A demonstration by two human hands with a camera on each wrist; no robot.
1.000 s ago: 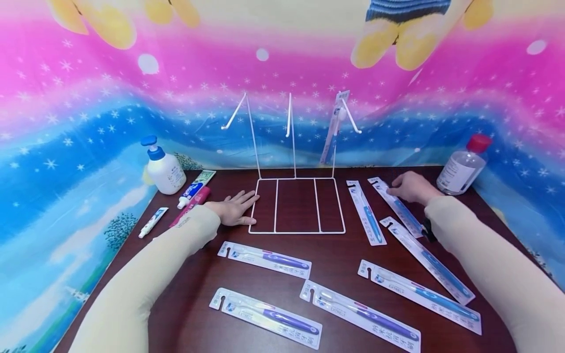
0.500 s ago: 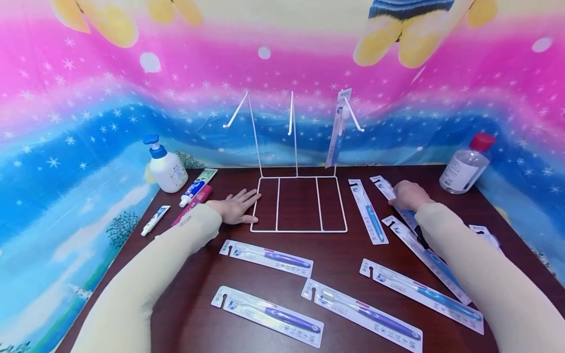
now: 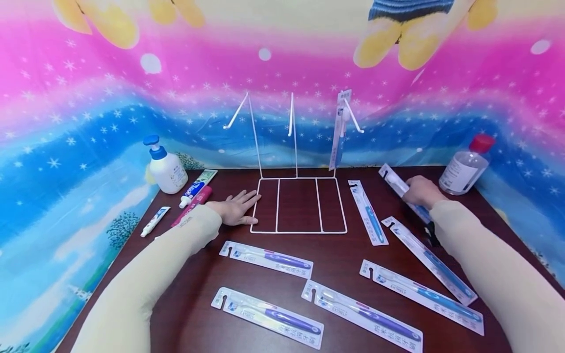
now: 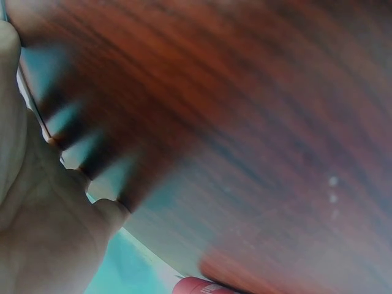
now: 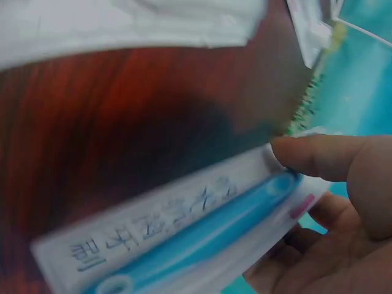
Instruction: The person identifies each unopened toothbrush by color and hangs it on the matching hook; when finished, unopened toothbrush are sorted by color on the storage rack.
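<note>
In the head view my left hand (image 3: pixel 236 208) lies flat with spread fingers at the left side of a white wire display rack (image 3: pixel 298 232). My right hand (image 3: pixel 423 191) pinches a packaged blue toothbrush (image 3: pixel 394 180) between thumb and fingers near its middle. The right wrist view shows the thumb on one edge of this toothbrush pack (image 5: pixel 184 226) and fingers behind it; its end is raised off the dark table. One toothbrush pack (image 3: pixel 337 132) hangs on the rack's right hook. Another blue toothbrush pack (image 3: pixel 368 213) lies between the rack and my right hand.
More blue packs (image 3: pixel 428 260) lie at the right, purple toothbrush packs (image 3: pixel 267 259) in front. A pump bottle (image 3: pixel 165 169), toothpaste tubes (image 3: pixel 194 191) and a small tube (image 3: pixel 155 221) stand or lie left. A clear red-capped bottle (image 3: pixel 465 166) stands behind my right hand.
My right hand has taken hold of the blue toothbrush pack and shifted it right and slightly away. The hanging pack has swung a little. My left hand stays at the rack.
</note>
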